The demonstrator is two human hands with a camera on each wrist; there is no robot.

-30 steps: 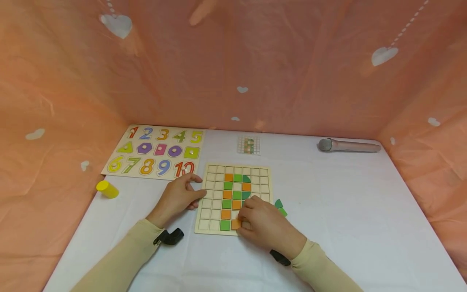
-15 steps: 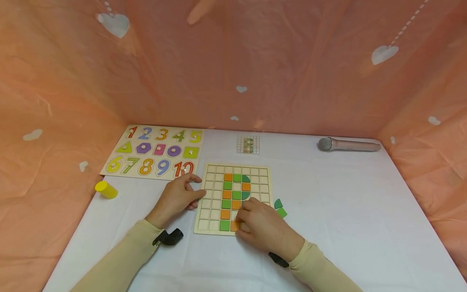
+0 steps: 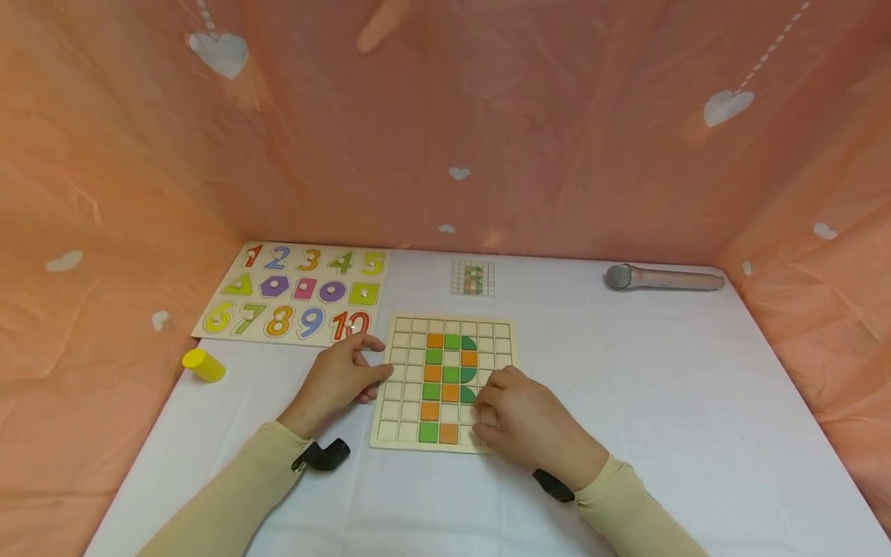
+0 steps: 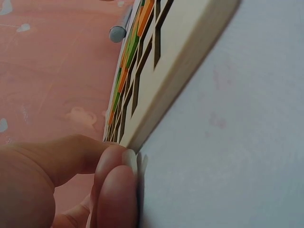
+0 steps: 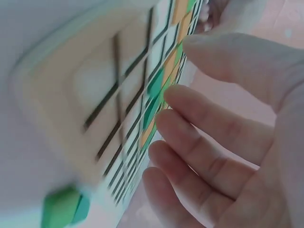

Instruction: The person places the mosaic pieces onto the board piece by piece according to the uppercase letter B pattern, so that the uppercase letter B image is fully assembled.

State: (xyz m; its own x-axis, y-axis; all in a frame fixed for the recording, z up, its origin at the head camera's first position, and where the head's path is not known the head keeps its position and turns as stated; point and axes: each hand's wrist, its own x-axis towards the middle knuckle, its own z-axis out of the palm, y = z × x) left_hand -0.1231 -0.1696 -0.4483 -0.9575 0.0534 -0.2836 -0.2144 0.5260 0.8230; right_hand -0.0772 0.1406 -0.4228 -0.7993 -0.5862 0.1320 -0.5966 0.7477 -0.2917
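Note:
A wooden grid board (image 3: 406, 410) lies on the white table, with orange and green square tiles and dark green quarter-round tiles set in its middle columns. My left hand (image 3: 343, 371) rests by the board's left edge, thumb tip right at the rim, fingers loosely bent. My right hand (image 3: 532, 422) hovers over the board's lower right side. In the right wrist view its fingers (image 5: 204, 156) are spread and hold nothing. An orange square tile (image 3: 448, 433) sits in the bottom row. A loose green square (image 5: 59, 206) and a dark green piece (image 5: 81, 211) lie beside the board, hidden by my hand in the head view.
A number-and-shape puzzle board (image 3: 292, 298) lies at the back left, with a yellow cylinder (image 3: 204, 365) in front of it. A small printed pattern card (image 3: 473, 278) is behind the grid board. At the back right lies a pink microphone (image 3: 664, 278).
My right hand has let go of the orange tile, now flat in the bottom row, and moved right, covering the loose green pieces in the head view. The left hand stays put.

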